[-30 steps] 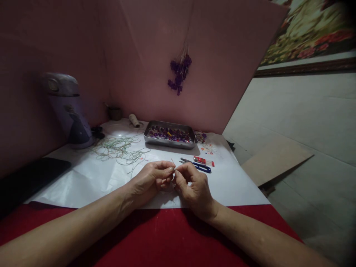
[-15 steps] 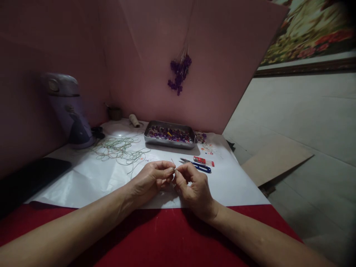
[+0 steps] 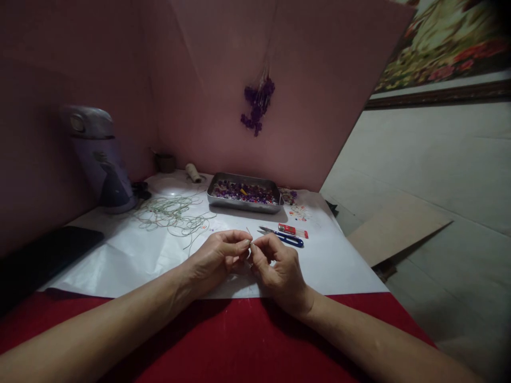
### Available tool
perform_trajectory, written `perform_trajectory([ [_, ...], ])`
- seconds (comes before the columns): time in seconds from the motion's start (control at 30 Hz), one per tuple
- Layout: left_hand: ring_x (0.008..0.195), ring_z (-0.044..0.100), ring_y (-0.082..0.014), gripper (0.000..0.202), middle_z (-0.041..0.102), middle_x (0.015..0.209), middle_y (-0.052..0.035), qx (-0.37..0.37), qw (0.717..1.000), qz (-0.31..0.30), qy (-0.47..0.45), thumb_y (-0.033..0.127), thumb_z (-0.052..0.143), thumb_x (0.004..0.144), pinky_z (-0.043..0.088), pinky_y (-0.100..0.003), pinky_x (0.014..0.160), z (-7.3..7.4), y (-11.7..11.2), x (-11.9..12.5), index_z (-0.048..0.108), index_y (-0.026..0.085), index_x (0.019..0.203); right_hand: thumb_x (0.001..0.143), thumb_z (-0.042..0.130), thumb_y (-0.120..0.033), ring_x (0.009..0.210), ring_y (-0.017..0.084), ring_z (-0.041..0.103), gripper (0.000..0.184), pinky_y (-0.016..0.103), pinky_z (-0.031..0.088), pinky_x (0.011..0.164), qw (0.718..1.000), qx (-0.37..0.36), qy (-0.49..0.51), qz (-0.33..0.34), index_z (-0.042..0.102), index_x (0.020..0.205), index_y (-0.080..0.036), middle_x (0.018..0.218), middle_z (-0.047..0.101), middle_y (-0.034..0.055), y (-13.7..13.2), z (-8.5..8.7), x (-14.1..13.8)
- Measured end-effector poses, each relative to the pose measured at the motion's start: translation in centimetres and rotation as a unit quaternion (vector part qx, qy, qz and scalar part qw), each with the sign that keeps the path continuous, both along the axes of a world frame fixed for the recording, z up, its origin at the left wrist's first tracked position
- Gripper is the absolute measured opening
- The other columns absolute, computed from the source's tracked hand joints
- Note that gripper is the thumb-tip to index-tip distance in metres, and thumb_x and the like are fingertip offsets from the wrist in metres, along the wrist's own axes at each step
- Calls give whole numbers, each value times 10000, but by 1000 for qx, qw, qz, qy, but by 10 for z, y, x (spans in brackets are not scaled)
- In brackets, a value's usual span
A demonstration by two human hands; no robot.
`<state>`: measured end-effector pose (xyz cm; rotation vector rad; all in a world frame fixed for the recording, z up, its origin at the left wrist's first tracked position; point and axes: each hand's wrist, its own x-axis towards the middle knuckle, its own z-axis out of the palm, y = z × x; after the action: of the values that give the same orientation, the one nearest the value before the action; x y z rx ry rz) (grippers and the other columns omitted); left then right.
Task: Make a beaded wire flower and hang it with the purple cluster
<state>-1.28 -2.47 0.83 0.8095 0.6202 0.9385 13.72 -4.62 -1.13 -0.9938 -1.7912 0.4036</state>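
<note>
Over the front of the white paper sheet, my left hand and my right hand meet fingertip to fingertip. Both are closed in a pinch on a thin cord, whose short end pokes up above the fingertips. The rest of the cord is mostly hidden by my fingers. Just beyond my right hand lie blue-handled thread snips and a red lighter. Past my left hand spreads a loose tangle of pale green cords.
A metal tray of purple beads stands at the back, with small beaded pieces to its right. A purple bead cluster hangs on the pink wall. Left are a bottle, a thread spool and a dark flat object.
Almost nothing differs. Both hands keep the same pinch in the same place, and the view has shifted very slightly.
</note>
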Motion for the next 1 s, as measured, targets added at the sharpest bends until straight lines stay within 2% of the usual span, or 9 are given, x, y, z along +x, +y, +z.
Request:
perform_trajectory([
  [0.4, 525, 517, -88, 241, 589, 604, -12, -1, 1000, 4, -4, 170, 817, 582, 352, -200, 512, -1, 1, 0, 626, 110, 717, 895, 495, -222, 526, 122, 548, 131, 250, 437, 535, 1000, 3, -4, 2, 551, 784, -180, 645, 610, 10, -1, 0, 0],
  [0.83, 567, 556, -106, 203, 612, 635, -27, -7, 1000, 5, -13, 136, 797, 609, 402, -205, 545, -1, 0, 0, 632, 109, 725, 881, 508, -203, 529, 118, 547, 119, 237, 432, 535, 1000, 11, -7, -1, 555, 775, -178, 637, 597, 0, -2, 3, -1],
  [1.0, 544, 534, -90, 188, 606, 627, -22, -3, 1000, 2, -13, 139, 787, 628, 380, -193, 523, -1, 2, 1, 632, 110, 728, 883, 504, -200, 532, 115, 548, 122, 233, 429, 530, 1000, 16, -11, -1, 553, 773, -180, 652, 609, 4, -1, 2, 0],
])
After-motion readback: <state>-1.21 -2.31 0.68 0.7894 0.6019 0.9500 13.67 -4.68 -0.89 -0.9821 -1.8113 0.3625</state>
